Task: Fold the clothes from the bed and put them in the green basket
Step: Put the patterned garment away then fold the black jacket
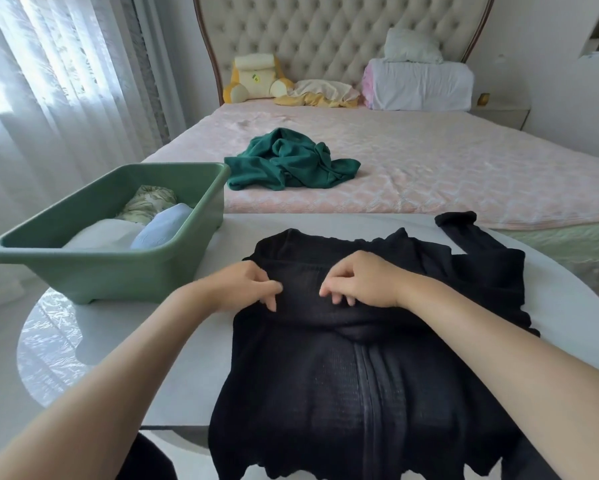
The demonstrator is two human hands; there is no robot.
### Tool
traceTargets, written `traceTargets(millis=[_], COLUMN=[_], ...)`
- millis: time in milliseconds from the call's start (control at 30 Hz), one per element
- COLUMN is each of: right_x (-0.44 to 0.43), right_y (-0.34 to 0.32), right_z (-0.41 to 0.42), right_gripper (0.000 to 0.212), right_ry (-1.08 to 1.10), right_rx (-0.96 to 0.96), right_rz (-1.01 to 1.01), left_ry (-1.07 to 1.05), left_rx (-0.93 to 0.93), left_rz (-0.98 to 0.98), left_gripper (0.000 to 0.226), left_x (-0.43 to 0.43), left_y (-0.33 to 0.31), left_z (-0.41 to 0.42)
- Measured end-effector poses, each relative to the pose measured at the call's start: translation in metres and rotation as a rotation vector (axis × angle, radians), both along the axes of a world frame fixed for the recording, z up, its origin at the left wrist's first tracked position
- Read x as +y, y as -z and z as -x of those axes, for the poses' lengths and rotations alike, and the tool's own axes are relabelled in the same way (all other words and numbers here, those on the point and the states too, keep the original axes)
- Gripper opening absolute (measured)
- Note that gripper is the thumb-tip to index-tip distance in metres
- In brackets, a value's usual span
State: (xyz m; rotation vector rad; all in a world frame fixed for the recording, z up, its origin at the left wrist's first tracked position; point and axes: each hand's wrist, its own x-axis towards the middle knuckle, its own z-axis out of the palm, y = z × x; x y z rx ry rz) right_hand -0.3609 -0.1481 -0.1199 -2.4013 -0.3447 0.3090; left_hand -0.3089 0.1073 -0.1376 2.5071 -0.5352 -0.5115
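basket (111,271) on table (568,306) left of cardigan (360,375), bed (429,161) behind w/ garment (287,161)

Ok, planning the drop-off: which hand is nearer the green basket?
Left. The left hand pinches the black top just right of the basket; the right hand pinches it farther right.

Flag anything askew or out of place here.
The black knit garment lies crooked on the white table: its hem hangs over the near edge and one sleeve sticks out far right. A dark green garment lies crumpled on the bed.

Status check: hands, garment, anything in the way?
Left hand and right hand pinch black top on table. Green garment lies crumpled on bed. Nothing blocks green basket.
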Motion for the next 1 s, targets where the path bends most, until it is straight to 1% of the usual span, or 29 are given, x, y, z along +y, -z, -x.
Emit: traceTargets(millis=[33,67,100,133,167,233,300,367,433,467,500,567,633,667,733,800,867,933,1000], right_x=[-0.004,-0.009,-0.014,-0.018,-0.021,-0.026,-0.03,-0.035,-0.04,-0.043,-0.047,-0.061,-0.083,-0.096,-0.122,-0.146,-0.166,-0.182,-0.193], right_y=[0.003,0.007,0.011,0.017,0.022,0.036,0.047,0.05,0.048,0.046,0.044,0.039,0.031,0.026,0.019,0.018,0.02,0.024,0.025], right_z=[-0.004,-0.008,-0.011,-0.013,-0.014,-0.014,-0.013,-0.011,-0.007,-0.005,-0.003,0.001,0.004,0.007,0.014,0.024,0.034,0.043,0.049], right_gripper=[0.02,0.023,0.025,0.029,0.037,0.055,0.06,0.062,0.063,0.063,0.061,0.053,0.046,0.045,0.039,0.032,0.031,0.031,0.032], right_ry=[0.075,0.124,0.138,0.117,0.076,0.005,-0.015,-0.013,-0.011,-0.002,0.014,0.076,0.161,0.211,0.299,0.346,0.355,0.377,0.415], right_rx=[-0.095,-0.18,-0.232,-0.231,-0.184,-0.056,-0.038,-0.066,-0.075,-0.078,-0.087,-0.136,-0.21,-0.232,-0.233,-0.167,-0.102,-0.087,-0.098], right_rz=[0.029,0.076,0.129,0.198,0.295,0.476,0.527,0.51,0.505,0.493,0.469,0.414,0.404,0.411,0.43,0.434,0.424,0.431,0.489], left_ry=[-0.041,-0.05,-0.032,0.005,0.046,0.104,0.128,0.114,0.081,0.07,0.062,0.057,0.1,0.146,0.253,0.323,0.369,0.399,0.419], left_rx=[-0.143,-0.292,-0.408,-0.47,-0.464,-0.349,-0.297,-0.244,-0.183,-0.185,-0.22,-0.374,-0.519,-0.545,-0.509,-0.439,-0.434,-0.438,-0.425], left_rz=[-0.024,-0.024,-0.001,-0.001,-0.062,-0.267,-0.388,-0.438,-0.457,-0.449,-0.427,-0.347,-0.222,-0.146,-0.032,0.022,-0.005,-0.118,-0.246], left_gripper=[0.041,0.04,0.031,0.025,0.033,0.067,0.084,0.09,0.089,0.085,0.079,0.064,0.049,0.045,0.042,0.043,0.044,0.047,0.059], left_x=[-0.006,-0.014,-0.022,-0.03,-0.036,-0.042,-0.044,-0.048,-0.061,-0.07,-0.081,-0.108,-0.139,-0.156,-0.187,-0.213,-0.235,-0.251,-0.259], left_y=[0.0,0.002,0.006,0.011,0.017,0.031,0.039,0.034,0.02,0.014,0.009,0.002,-0.001,0.0,0.002,0.008,0.016,0.026,0.035], left_z=[-0.002,-0.003,-0.003,-0.004,-0.003,0.001,0.004,0.002,0.0,0.0,0.0,0.0,0.005,0.009,0.018,0.026,0.033,0.042,0.049])
